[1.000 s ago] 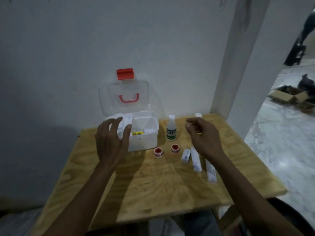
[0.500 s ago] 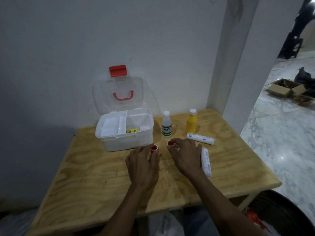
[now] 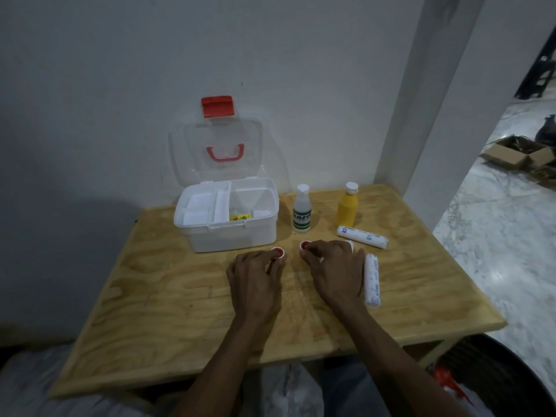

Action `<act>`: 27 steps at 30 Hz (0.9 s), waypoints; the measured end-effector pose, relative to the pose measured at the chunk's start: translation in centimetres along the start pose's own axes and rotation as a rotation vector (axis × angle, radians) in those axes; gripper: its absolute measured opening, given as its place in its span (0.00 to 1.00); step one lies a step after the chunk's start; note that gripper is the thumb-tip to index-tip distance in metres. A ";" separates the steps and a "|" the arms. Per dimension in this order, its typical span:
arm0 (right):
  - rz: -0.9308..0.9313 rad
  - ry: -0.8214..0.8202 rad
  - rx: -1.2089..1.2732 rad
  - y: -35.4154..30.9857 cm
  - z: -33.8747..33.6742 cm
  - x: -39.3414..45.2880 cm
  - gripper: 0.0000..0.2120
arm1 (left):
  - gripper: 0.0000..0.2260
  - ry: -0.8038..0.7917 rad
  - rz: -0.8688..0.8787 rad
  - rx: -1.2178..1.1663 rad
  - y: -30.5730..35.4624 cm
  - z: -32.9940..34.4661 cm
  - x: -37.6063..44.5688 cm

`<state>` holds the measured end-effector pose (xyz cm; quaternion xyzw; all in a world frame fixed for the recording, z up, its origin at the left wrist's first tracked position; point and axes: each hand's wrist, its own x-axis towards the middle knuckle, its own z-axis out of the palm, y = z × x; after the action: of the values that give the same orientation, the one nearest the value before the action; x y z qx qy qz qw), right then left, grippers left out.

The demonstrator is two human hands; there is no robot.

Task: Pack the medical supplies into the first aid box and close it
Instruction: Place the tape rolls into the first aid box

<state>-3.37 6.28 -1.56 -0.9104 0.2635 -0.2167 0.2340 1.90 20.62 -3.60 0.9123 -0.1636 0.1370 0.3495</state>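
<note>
A plywood table [image 3: 168, 296] stands against a white wall [image 3: 120, 85], with both bare forearms reaching over its near edge. Beyond the left fingertips sits the first aid box [image 3: 234, 233], white, its clear lid [image 3: 216, 152] tipped up against the wall with a red handle on it and a red latch [image 3: 217, 106] at the top. The divided tray inside is in plain view, and a small yellow item lies in one section.

The left hand [image 3: 255, 281] rests palm down, fingers curled around a small tape roll with a red core [image 3: 278, 252], touching it at the tips; whether the roll is lifted I cannot tell. The right hand [image 3: 337, 272] lies the same way, fingers bent together onto a second red-cored roll [image 3: 305, 245].

Beyond the right fingertips stands a clear bottle with a green label [image 3: 301, 213], and further to their right a yellow bottle [image 3: 347, 209] with a white cap. A wrapped bandage roll [image 3: 362, 237] lies just past the right knuckles, and another [image 3: 372, 279] lies along the outer edge of that hand, just beside it. A third white piece peeks out behind the right fingers, mostly hidden.
</note>
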 end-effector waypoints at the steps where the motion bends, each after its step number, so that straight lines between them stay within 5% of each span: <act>1: -0.002 -0.003 0.001 0.0 0.0 0.0 0.12 | 0.11 -0.006 0.000 0.003 0.0 -0.1 0.0; 11: -0.070 0.043 0.144 -0.7 -1.1 -0.4 0.10 | 0.06 0.011 0.031 -0.115 0.1 -2.3 -0.7; 19: -0.331 0.135 0.483 -7.6 -2.9 1.5 0.06 | 0.05 0.276 0.049 -0.255 -2.4 -10.3 1.6; 27: -0.424 0.002 0.481 -14.3 1.0 6.9 0.10 | 0.07 0.273 -0.049 -0.194 -5.7 -14.5 9.0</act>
<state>7.87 13.29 7.22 -0.8634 0.0092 -0.3176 0.3919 10.38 32.66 6.71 0.8508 -0.1047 0.2347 0.4583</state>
